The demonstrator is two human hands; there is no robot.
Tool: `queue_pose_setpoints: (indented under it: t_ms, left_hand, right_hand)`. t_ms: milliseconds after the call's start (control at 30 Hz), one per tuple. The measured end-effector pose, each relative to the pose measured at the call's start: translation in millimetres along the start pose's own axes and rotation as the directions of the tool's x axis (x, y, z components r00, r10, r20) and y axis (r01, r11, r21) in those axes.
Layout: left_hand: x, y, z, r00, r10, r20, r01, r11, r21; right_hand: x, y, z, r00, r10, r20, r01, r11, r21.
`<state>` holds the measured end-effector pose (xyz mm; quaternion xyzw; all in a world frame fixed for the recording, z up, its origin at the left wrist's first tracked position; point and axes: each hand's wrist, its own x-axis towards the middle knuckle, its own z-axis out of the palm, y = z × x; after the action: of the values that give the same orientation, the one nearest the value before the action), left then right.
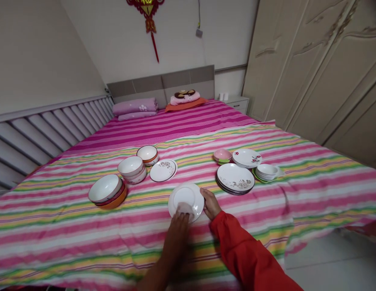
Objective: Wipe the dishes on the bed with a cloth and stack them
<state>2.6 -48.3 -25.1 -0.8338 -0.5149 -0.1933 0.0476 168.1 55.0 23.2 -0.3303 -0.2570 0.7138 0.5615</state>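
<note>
A white plate is held above the striped sheet, tilted, with a raised ring showing on its face. My right hand, in a red sleeve, grips the plate's right rim between thumb and fingers. Against the lower part of the plate, my left hand presses a pale wiping cloth with bent fingers. The cloth covers those fingertips. Left of the plate lie two flat plates, one over the other, with a floral print. To the right stands a stack of dark-rimmed plates.
Stacked bowls stand at the left, with more bowls and an orange-banded stack behind. At the right are pink bowls, flowered plates and small white dishes. Folded bedding lies by the headboard.
</note>
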Motion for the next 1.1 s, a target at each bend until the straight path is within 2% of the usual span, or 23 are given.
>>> queue_pose_setpoints:
  t_ms: [100, 200, 333, 433, 567, 700, 833, 900, 1000, 1100]
  left_hand:
    - [37, 20, -11, 0.994, 0.062, 0.085, -0.066, 0.997, 0.045]
    - [89, 28, -26, 0.995, 0.021, 0.101, -0.020, 1.000, -0.006]
    - [142, 17, -39, 0.986, -0.072, 0.153, 0.095, 0.984, -0.148]
    - [156, -3, -42, 0.965, -0.179, 0.192, 0.217, 0.956, -0.199]
    - [136, -29, -45, 0.952, -0.257, 0.167, 0.288, 0.936, -0.203]
    - [82, -37, -44, 0.954, -0.295, 0.050, 0.297, 0.918, -0.264]
    - [37, -27, -41, 0.988, -0.146, 0.052, 0.153, 0.972, -0.180]
    - [29, -21, -38, 0.995, -0.081, 0.057, 0.087, 0.989, -0.118]
    - [34, -17, -36, 0.999, -0.040, 0.020, 0.041, 0.998, -0.051]
    - [44, -19, -38, 0.998, -0.024, -0.056, 0.020, 0.996, -0.082]
  right_hand:
    - [3, 2, 0, 1.000, -0.015, -0.006, 0.015, 1.000, 0.020]
    - [5, 2, 0, 1.000, -0.014, -0.022, 0.015, 0.999, 0.040]
    - [4, 0, 2, 1.000, -0.002, -0.012, 0.002, 0.999, 0.036]
    - [2, -2, 3, 1.000, 0.006, 0.003, -0.006, 0.999, 0.033]
    - [1, -1, 2, 1.000, -0.002, 0.018, 0.002, 1.000, 0.025]
    - [2, 1, 0, 1.000, -0.015, 0.015, 0.015, 1.000, 0.017]
    - [3, 2, -1, 1.000, -0.009, 0.002, 0.009, 1.000, 0.013]
    - [2, 2, -1, 1.000, -0.023, 0.001, 0.023, 1.000, 0.014]
    - [1, 0, 0, 1.000, -0.028, 0.009, 0.028, 0.999, 0.019]
    - [-1, -3, 2, 1.000, -0.003, 0.006, 0.003, 0.999, 0.048]
